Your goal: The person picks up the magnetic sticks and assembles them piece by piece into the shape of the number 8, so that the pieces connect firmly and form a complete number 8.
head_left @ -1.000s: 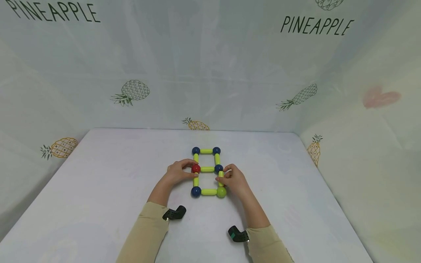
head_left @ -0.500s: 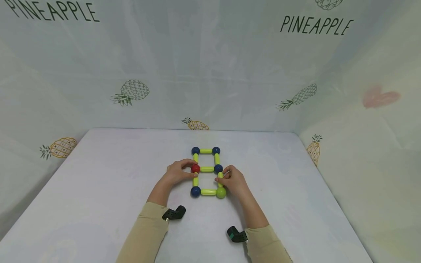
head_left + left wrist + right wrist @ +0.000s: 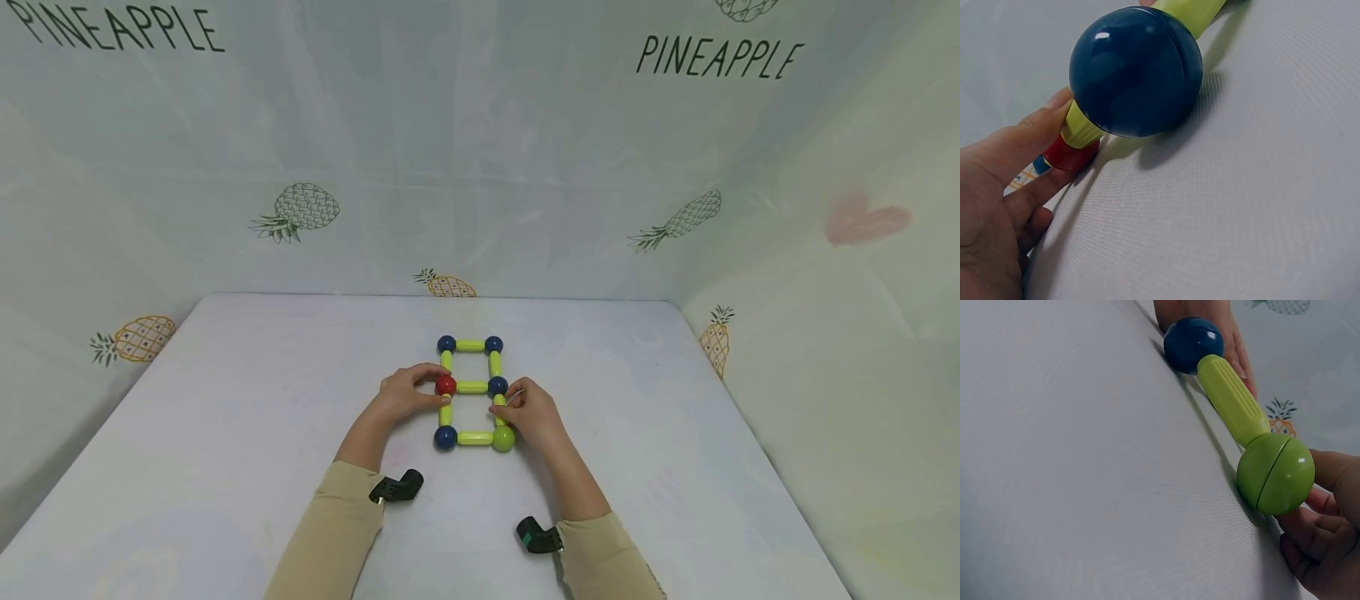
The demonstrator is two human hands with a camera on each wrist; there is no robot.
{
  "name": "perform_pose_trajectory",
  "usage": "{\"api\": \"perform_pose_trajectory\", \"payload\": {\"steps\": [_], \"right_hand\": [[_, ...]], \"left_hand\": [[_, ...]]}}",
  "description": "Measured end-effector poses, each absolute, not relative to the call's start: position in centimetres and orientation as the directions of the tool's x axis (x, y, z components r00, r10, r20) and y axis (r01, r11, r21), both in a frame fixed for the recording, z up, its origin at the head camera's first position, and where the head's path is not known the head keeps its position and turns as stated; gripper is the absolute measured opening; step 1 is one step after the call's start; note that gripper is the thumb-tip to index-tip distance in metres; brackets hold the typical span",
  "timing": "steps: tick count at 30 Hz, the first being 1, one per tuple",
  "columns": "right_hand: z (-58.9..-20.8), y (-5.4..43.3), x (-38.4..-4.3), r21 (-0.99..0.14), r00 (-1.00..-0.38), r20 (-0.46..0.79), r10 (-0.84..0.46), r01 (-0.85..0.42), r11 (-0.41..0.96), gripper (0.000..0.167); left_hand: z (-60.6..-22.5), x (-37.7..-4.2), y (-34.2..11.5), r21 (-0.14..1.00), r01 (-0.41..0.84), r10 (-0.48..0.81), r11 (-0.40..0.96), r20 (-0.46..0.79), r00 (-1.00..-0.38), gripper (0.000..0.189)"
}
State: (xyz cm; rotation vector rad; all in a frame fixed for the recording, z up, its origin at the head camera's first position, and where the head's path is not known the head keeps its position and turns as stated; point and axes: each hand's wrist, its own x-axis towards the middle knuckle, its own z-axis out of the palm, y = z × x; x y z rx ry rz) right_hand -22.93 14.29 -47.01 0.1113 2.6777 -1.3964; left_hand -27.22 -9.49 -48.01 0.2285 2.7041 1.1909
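A ladder-like frame of two joined squares, made of yellow-green rods and coloured balls, lies on the white table. In the head view my left hand (image 3: pixel 406 393) holds the red ball (image 3: pixel 446 385) at the frame's left middle, thumb in front and fingers behind. My right hand (image 3: pixel 533 412) pinches the near right rod (image 3: pixel 500 410), between a blue ball (image 3: pixel 498 385) and the green ball (image 3: pixel 503 438). A near crossbar rod (image 3: pixel 1232 400) joins the green ball to the near left blue ball (image 3: pixel 1136 72). The green ball partly hides the right fingers in the right wrist view.
Two more blue balls (image 3: pixel 447 344) form the far corners, linked by a rod (image 3: pixel 470 346). The white table (image 3: pixel 247 433) ends at a pineapple-print cloth (image 3: pixel 480 167) behind and on both sides. Each sleeve cuff bears a black wrist camera (image 3: pixel 396 486).
The right hand has shifted slightly left, and the near right rod and green ball have come slightly left with it. The left hand keeps its grip on the red ball.
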Motion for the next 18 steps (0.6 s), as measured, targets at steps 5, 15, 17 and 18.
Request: {"api": "perform_pose_trajectory", "payload": {"steps": [5,15,17,18], "right_hand": [[-46.88,14.28,-22.79,-0.814,-0.990,-0.140,0.015,0.123,0.567,0.035],[-46.54,14.17,-22.65,-0.796,-0.989,-0.150,0.006,0.124,0.593,0.035],[-46.41,14.16,-22.66,-0.788,-0.988,-0.155,-0.001,0.123,0.603,0.036],[-46.31,14.16,-22.64,-0.784,-0.987,-0.159,-0.004,0.124,0.608,0.037]], "left_hand": [[-47.97,-27.13,-9.54,0.736,0.077,0.215,0.672,-0.094,-0.972,0.045],[-47.85,-27.10,-9.64,0.729,0.083,0.232,0.679,-0.105,-0.967,0.046],[-47.69,-26.99,-9.57,0.723,0.084,0.235,0.685,-0.111,-0.966,0.046],[-47.58,-26.91,-9.52,0.721,0.085,0.237,0.688,-0.113,-0.965,0.047]]}}
